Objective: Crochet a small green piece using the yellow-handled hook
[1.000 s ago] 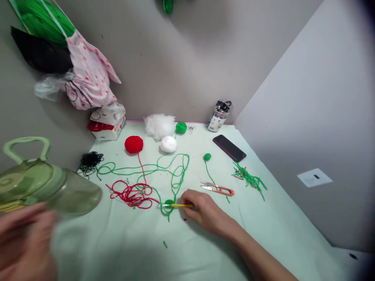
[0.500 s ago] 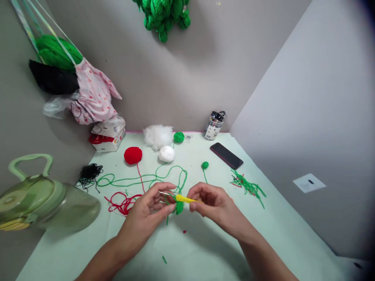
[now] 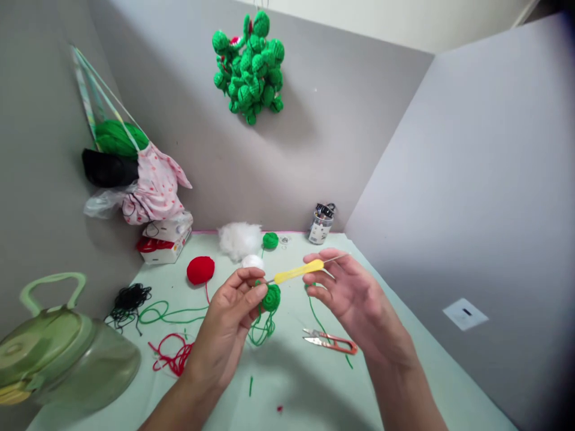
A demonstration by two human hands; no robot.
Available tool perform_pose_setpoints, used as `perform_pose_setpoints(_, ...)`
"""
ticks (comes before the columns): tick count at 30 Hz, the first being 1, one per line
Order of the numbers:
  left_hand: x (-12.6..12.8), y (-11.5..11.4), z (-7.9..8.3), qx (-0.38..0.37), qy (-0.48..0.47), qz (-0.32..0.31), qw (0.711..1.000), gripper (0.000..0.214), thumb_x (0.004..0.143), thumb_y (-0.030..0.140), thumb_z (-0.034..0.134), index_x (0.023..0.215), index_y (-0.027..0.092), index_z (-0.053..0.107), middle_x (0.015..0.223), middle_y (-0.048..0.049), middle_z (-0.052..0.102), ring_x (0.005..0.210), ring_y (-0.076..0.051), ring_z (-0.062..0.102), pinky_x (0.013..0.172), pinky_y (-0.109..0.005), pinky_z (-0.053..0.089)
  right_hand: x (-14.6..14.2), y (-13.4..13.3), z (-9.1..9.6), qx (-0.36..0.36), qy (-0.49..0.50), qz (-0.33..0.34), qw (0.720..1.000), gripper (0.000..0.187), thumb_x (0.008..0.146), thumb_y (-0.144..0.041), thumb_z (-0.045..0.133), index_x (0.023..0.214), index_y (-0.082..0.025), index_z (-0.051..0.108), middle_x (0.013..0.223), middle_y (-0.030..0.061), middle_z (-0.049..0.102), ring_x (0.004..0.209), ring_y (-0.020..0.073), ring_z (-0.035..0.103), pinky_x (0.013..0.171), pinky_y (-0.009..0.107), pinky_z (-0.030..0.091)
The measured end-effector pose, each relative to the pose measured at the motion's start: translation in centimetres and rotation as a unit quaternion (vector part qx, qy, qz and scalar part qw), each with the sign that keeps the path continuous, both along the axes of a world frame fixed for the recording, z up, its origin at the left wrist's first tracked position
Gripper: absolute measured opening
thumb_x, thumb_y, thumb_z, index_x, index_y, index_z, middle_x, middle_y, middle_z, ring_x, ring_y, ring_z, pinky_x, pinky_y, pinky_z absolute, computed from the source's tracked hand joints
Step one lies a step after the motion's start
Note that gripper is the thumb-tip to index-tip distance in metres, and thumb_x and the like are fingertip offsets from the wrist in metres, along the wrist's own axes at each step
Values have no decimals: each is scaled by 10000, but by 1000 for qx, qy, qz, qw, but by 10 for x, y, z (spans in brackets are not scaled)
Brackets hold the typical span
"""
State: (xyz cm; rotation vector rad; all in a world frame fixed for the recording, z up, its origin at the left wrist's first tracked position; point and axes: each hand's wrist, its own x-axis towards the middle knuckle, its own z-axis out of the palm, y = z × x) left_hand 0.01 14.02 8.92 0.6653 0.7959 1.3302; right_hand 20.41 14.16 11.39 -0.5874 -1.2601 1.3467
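Mid-frame, the left hand (image 3: 230, 316) pinches the green crochet piece (image 3: 271, 298) and the yellow hook (image 3: 299, 272), which slants up rightward across the right hand's (image 3: 359, 299) parted fingers.

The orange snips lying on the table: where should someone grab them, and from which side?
Probably best by the orange handle, at its rounded end, from above and the picture's right. The snips lie flat, their metal blades pointing left and slightly parted, so that approach should keep fingers off the points. The right hand is nearer.
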Motion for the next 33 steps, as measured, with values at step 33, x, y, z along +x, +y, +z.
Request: perform_pose_setpoints(33,-2,-9,-21,253,275,50,926,64,906,241,785,927,300,798,862,-19,786,838,-213,729,813,-315,573,-28,9,-43,100,-83,-242,962,167,1024,-312,685,1117,-379,807,996,-2,798,976,190,759,920,360,597)
